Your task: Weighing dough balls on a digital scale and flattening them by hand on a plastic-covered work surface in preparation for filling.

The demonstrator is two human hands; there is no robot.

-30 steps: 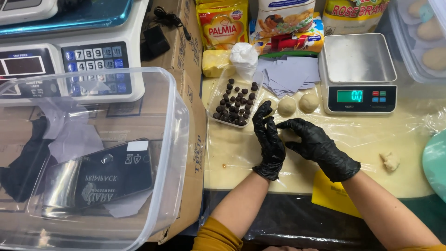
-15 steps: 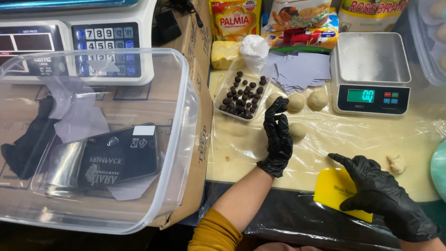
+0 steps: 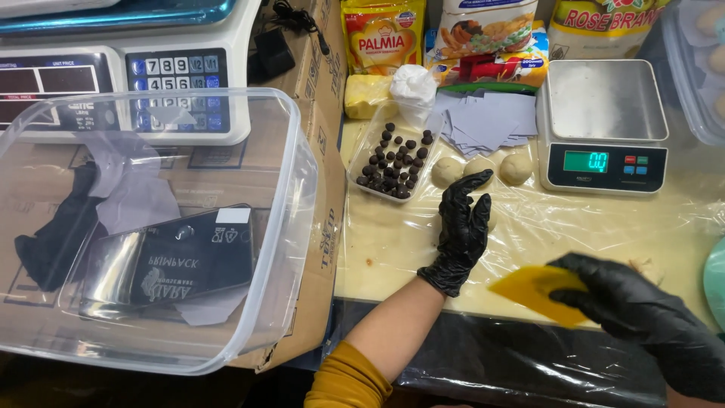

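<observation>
On the table (image 3: 393,249), dough balls (image 3: 447,171) sit between the tray (image 3: 393,160) at left and scale (image 3: 604,125) at right; a tub (image 3: 151,227) stands far left.

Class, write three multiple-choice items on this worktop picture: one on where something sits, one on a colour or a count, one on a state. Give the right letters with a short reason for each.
1. Where is the tray of dark balls?
A. on the small scale
B. left of the dough balls
C. inside the clear tub

2. What colour is the scraper in the right hand?
A. yellow
B. blue
C. white

3. What is the state of the small scale's pan?
A. holds dough
B. holds paper
C. bare

Answers: 1 B, the tray lies just left of the dough balls. 2 A, the scraper shows yellow against the black glove. 3 C, nothing rests on the metal pan.
</observation>
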